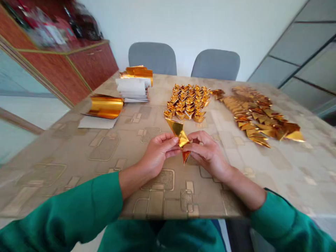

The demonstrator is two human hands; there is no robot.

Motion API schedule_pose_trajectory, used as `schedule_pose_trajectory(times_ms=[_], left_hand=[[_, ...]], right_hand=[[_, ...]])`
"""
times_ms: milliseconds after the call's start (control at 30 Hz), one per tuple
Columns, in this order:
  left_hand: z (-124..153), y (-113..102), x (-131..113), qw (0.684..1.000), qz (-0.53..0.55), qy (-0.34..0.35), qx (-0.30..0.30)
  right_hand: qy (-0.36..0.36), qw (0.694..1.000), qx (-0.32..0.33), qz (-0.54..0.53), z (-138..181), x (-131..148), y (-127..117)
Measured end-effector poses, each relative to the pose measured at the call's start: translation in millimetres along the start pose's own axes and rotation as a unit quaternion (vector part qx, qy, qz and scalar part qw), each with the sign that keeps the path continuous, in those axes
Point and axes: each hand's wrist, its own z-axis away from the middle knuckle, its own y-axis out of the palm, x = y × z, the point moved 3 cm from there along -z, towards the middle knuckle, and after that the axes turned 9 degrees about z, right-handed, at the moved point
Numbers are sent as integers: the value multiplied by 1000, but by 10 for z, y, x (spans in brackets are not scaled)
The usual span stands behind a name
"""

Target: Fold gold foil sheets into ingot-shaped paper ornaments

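Note:
Between my two hands is a folded piece of gold foil paper (181, 134), held just above the table near its front edge. Its pointed ends stick out, one up and to the left, the other down. My left hand (160, 150) pinches its left side with thumb and fingers. From the right, my right hand (207, 150) grips the lower middle, fingers curled and partly hidden behind the paper. Beyond my hands stand rows of finished-looking gold paper ingots (187, 101). To the right lie overlapping flat, pointed gold foil pieces (258, 115).
At the left are a curved stack of gold foil sheets (106, 106) and a taller pile of white-backed sheets (132, 89). A patterned cloth covers the table (105, 189). Two grey chairs (153, 57) stand behind it; a wooden cabinet (91, 63) is at the back left.

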Motion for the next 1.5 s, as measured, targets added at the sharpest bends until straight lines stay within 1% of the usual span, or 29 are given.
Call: schedule_pose_trajectory(times_ms=[133, 267, 400, 467, 533, 667, 800, 867, 900, 967, 1233, 1333, 1500], left_hand=[[-18, -24, -23, 1000, 7, -18, -11], [-23, -32, -7, 999, 10, -37, -25], [-20, -27, 17, 999, 5, -42, -19], [-17, -31, 24, 999, 4, -37, -18], [-15, -36, 29, 1000, 6, -26, -15], [-5, -33, 39, 1000, 16, -6, 1], [15, -9, 39, 999, 19, 12, 29], [26, 2, 34, 999, 15, 25, 38], [32, 7, 31, 999, 11, 32, 42], [42, 13, 27, 998, 2, 45, 48], [54, 31, 26, 991, -62, 93, 78], [59, 37, 25, 986, -86, 112, 85], [69, 36, 39, 988, -98, 105, 59]], right_hand=[[12, 1000, 9, -6, -3, -9, -4], [45, 997, 32, -60, 18, -44, 50], [37, 995, 61, -67, 28, -84, 77], [49, 992, 67, -96, 23, -103, 72], [79, 983, 65, -150, 15, -118, 66], [171, 950, 23, -261, 14, -137, 85], [264, 891, -3, -368, 46, -140, 164], [295, 864, -12, -408, 61, -133, 191], [304, 855, -15, -419, 64, -128, 195], [313, 848, -20, -426, 64, -117, 186], [329, 851, -57, -405, 42, -120, 159], [326, 869, -66, -367, 45, -122, 183], [305, 905, -54, -293, 35, -95, 194]])
